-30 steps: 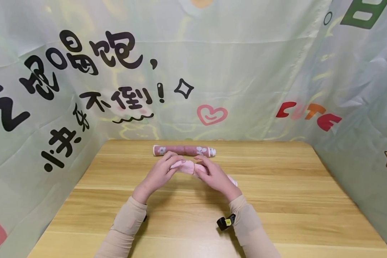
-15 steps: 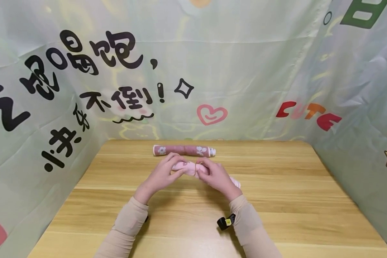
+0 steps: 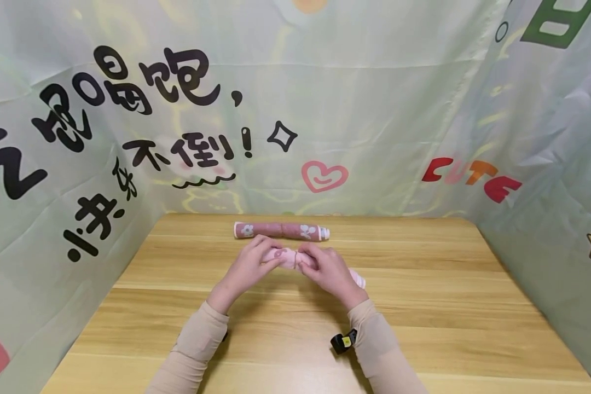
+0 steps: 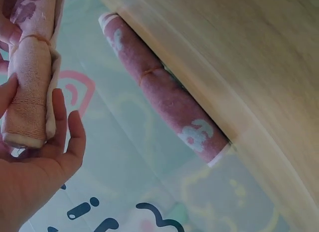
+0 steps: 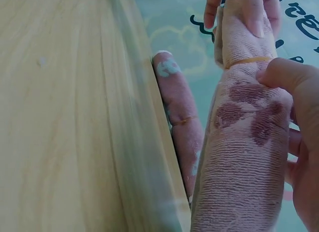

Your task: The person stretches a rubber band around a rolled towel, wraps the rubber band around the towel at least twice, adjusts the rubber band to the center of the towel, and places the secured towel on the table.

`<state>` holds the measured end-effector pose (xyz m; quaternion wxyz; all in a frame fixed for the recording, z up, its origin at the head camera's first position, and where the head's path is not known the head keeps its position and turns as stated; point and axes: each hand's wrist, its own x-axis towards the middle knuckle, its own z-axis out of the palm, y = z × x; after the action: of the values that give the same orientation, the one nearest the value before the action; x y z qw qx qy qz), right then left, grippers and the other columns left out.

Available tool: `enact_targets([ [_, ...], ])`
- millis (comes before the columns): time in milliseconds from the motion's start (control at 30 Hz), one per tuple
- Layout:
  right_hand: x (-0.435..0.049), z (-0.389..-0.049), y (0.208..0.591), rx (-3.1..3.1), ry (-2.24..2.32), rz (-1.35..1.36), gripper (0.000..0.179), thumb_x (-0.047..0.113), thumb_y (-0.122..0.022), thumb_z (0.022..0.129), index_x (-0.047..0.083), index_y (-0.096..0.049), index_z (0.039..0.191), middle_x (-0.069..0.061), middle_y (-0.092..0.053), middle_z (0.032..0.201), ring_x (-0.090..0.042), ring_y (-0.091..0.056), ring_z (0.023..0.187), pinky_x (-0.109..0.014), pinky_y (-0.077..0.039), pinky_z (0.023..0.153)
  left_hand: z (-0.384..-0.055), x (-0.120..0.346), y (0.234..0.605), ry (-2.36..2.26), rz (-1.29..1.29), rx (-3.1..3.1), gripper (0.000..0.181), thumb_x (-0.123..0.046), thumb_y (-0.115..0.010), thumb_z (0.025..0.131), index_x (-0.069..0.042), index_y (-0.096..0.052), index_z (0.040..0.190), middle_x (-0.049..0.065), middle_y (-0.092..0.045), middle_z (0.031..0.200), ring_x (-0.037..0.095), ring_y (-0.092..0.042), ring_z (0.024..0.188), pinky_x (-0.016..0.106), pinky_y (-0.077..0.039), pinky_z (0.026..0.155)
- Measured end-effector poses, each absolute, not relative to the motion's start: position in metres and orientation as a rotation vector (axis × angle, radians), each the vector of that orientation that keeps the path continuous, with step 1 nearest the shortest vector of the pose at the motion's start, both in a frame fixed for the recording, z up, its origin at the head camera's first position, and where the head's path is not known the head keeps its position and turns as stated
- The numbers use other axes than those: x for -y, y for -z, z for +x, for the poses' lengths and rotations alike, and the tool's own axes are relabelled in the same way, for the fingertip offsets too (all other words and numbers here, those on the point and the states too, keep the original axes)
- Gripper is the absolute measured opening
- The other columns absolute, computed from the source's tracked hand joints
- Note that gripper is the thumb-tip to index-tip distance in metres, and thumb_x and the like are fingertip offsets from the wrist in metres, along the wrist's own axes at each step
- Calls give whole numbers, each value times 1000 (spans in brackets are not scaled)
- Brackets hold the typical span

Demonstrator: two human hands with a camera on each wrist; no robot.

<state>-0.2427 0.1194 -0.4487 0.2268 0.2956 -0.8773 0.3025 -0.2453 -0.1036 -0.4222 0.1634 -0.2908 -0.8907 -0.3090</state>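
Note:
A light pink rolled towel point(image 3: 288, 258) with darker flower prints is held up over the table by both hands. Around its middle runs a thin tan rubber band point(image 5: 249, 61). My left hand point(image 3: 248, 266) grips the left end, thumb on the near side and fingers behind. With thumb and fingers my right hand point(image 3: 331, 272) holds the towel right at the band; its thumb tip lies beside the band in the right wrist view. The towel's right end shows past the right wrist. Behind the hands lies a dark pink rolled towel point(image 4: 164, 97) with pale flowers, also banded.
The wooden table point(image 3: 448, 306) spreads around the hands. Printed cloth walls point(image 3: 374, 109) enclose its back and both sides. The dark pink roll lies near the back edge. A black wrist camera point(image 3: 342, 342) sits under the right sleeve.
The light pink towel has turned a little, so more of its flower print shows. At the band, my right fingers have shifted slightly. The dark pink towel stays put.

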Motion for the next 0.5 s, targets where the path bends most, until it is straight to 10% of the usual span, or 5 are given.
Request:
enact_targets([
  [333,-115,-240,447,2288,-1134,933,12,11,-65,92,13,-66,104,-6,-67,112,-20,-62,109,-36,-51,98,-246,108,422,704,-1002,2340,17,-13,-77,83,-14,-69,98,2,-62,105,17,-64,91,32,-55,80],
  [500,-112,-240,448,2302,-1239,956,13,5,-66,90,10,-67,102,-7,-67,112,-23,-63,110,-28,-52,96,-249,110,423,626,-1136,2188,16,-12,-77,82,-12,-70,97,3,-62,102,17,-63,87,31,-54,77],
])
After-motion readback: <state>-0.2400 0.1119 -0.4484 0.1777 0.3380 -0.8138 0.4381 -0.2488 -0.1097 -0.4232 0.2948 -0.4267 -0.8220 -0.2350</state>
